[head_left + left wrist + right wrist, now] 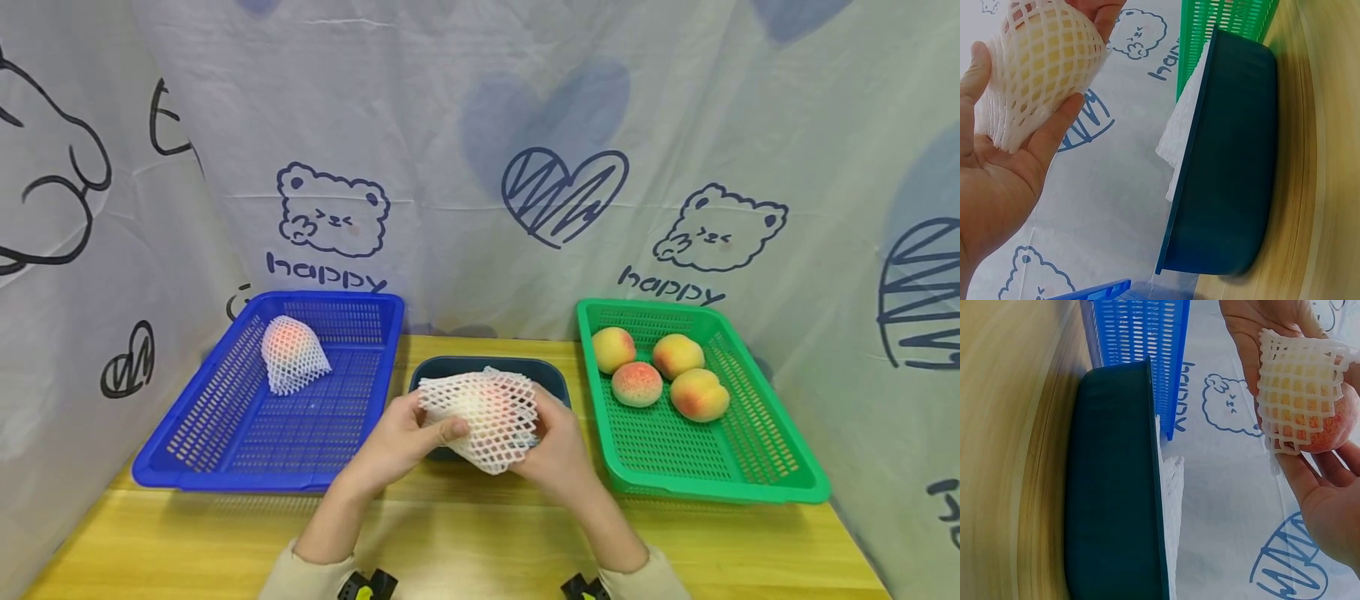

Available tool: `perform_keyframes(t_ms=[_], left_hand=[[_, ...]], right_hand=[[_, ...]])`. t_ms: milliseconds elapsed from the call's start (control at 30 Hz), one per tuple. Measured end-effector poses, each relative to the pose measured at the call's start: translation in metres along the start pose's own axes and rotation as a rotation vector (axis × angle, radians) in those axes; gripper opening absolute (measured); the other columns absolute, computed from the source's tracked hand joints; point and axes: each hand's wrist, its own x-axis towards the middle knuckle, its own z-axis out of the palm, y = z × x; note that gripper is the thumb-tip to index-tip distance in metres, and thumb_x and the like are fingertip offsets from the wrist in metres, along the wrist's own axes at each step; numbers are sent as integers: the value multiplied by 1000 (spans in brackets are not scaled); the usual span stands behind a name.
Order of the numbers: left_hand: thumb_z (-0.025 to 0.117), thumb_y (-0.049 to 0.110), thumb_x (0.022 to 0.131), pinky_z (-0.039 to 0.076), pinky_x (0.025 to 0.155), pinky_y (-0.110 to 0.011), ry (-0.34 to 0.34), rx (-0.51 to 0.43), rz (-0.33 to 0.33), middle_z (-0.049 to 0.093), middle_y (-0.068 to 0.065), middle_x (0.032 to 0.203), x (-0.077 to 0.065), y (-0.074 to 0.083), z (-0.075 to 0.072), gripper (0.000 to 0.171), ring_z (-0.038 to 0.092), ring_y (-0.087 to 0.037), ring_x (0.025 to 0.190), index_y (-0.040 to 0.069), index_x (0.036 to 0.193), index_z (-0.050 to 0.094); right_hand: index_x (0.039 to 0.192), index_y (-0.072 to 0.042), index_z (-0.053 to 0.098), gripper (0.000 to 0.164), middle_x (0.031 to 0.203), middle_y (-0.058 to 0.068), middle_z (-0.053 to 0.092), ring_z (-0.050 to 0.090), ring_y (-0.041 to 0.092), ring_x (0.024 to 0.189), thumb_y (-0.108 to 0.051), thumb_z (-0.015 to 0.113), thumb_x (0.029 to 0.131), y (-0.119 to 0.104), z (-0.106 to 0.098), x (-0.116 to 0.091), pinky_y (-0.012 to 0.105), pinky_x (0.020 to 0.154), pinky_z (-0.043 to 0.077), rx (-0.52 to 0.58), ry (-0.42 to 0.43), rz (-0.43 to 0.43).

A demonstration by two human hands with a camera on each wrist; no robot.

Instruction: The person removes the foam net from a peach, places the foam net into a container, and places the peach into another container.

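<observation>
Between both hands, above a dark teal bin (555, 375), is a peach (1339, 425) partly inside a white foam net (491, 446). My left hand (397, 442) holds the netted side, its thumb lying over the mesh and its fingers beneath. On the other side, my right hand (558, 450) grips the peach where its pink end bulges bare from the net, as the right wrist view shows. Some of the right fingers are hidden behind the fruit and mesh. White foam netting (1185, 119) pokes above the bin's rim in the left wrist view.
At the left stands a blue basket (300, 450) with one netted peach (291, 350) inside. A green basket (667, 458) on the right contains several bare peaches (678, 357). Behind the wooden table (465, 533) hangs a printed white cloth (442, 125).
</observation>
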Motion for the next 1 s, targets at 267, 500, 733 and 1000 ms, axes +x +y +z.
perform_keyframes(t_ms=[267,500,733,1000], left_hand=[[77,28,94,60,84,-30,28,12,-16,73,-18,114,0,1,0,48,71,-12,96,-6,126,66],[78,20,93,60,85,-31,50,-7,-35,73,-20,115,-1,2,0,43,71,-14,98,-6,125,66],[79,19,93,60,85,-32,112,-15,-50,75,-17,111,0,0,-1,37,72,-15,97,-4,121,70],[82,13,90,61,83,-32,178,-9,-58,75,-17,109,1,0,-2,34,73,-16,96,-4,117,71]], right_hand=[[126,0,68,60,120,14,67,66,16,106,10,87,69,2,-2,0,30,87,60,4,-3,14],[127,-3,68,61,122,12,67,65,17,107,10,87,70,2,-4,0,31,88,59,-13,2,22],[131,-3,67,63,127,11,67,64,18,112,8,86,72,1,-6,1,31,91,59,-29,19,32],[134,-3,65,66,129,11,66,65,23,113,10,86,72,1,-8,2,30,92,58,-22,15,31]])
